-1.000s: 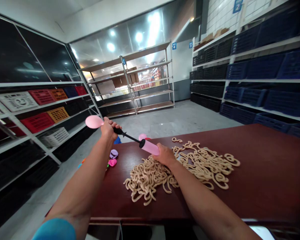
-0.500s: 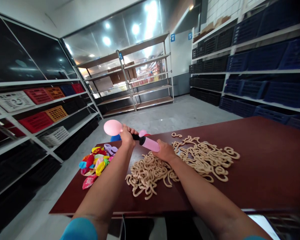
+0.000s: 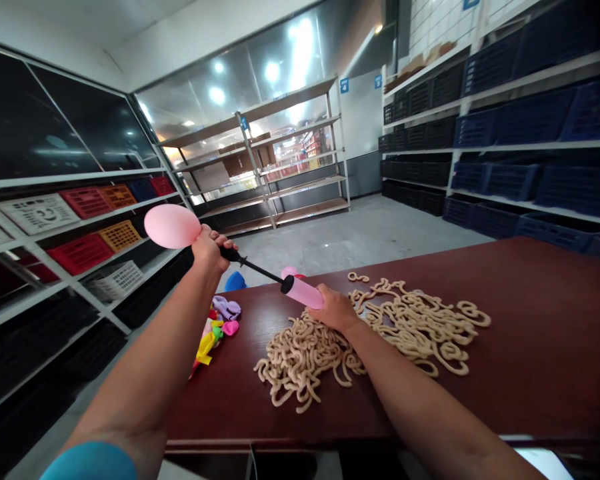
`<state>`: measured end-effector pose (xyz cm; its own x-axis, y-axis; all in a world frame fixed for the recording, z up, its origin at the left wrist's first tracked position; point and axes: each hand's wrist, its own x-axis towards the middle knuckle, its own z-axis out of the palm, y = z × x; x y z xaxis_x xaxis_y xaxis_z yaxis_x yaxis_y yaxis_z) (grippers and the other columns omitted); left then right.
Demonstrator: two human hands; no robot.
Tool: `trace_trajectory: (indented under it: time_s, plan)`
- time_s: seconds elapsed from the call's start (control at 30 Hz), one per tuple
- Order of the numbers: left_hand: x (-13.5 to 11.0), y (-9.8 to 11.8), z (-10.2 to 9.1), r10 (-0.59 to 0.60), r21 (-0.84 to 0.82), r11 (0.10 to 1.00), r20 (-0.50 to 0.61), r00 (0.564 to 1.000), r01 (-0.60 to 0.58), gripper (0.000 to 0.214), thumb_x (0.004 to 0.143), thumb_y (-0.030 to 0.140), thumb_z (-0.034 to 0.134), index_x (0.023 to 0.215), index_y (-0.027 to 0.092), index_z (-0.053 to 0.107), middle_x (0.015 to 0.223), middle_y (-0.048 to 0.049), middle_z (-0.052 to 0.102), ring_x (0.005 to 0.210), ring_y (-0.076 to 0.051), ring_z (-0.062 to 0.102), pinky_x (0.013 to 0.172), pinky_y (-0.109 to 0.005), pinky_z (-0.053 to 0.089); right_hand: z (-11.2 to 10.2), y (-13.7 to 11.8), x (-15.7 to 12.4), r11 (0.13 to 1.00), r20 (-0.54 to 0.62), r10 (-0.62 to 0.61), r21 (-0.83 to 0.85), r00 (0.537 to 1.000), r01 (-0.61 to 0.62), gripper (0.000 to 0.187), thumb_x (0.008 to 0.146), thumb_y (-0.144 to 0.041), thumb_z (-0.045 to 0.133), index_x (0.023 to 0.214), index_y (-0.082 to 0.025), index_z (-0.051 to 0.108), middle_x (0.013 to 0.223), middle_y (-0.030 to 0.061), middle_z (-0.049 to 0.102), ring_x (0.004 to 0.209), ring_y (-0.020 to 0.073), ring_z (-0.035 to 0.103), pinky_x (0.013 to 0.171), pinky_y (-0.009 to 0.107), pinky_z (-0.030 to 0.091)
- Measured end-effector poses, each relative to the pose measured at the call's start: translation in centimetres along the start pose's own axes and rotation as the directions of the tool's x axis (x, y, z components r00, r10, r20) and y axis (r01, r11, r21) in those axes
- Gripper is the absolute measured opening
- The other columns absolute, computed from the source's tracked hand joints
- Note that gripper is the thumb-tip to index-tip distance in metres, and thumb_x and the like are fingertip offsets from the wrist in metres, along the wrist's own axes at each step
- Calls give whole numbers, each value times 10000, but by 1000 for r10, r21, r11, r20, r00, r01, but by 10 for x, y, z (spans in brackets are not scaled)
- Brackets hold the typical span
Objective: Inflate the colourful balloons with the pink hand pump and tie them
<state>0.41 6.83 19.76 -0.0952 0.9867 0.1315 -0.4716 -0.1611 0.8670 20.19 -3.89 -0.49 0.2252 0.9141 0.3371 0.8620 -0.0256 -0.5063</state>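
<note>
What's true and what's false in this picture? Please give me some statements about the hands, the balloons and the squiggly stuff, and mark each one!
1. The left hand grips the black end of the pump. True.
2. The right hand holds a yellow balloon. False: it holds the pump's pink barrel.
3. The beige squiggly pieces lie on the table. True.
4. The table is bright green. False: it is dark reddish brown.
5. The pink balloon by the left hand is flat. False: it is rounded out.
6. The loose balloons come in several colours. True.
</note>
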Motion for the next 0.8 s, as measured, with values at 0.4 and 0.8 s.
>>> trace_trajectory:
  time_s: [0.4, 0.8]
  plan:
    - [-42, -89, 8, -106, -55, 993, 5, 994, 106, 398, 836, 427, 412, 565, 209, 219, 395, 74, 229, 306, -85, 328, 400, -242, 363, 7, 5, -3, 995, -14, -60, -80, 998, 59, 393, 669, -467, 603, 935, -199, 495, 841, 55, 644, 742, 202, 609, 599, 266, 343]
    - [-19, -44, 3, -48, -35, 998, -6, 999, 48, 381, 793, 419, 459, 578, 207, 229, 415, 83, 222, 314, -84, 320, 402, -246, 383, 5, 0, -2, 1000, -5, -22, -23, 1000, 22, 427, 654, -498, 618, 956, -215, 510, 862, 43, 652, 763, 202, 611, 591, 259, 339]
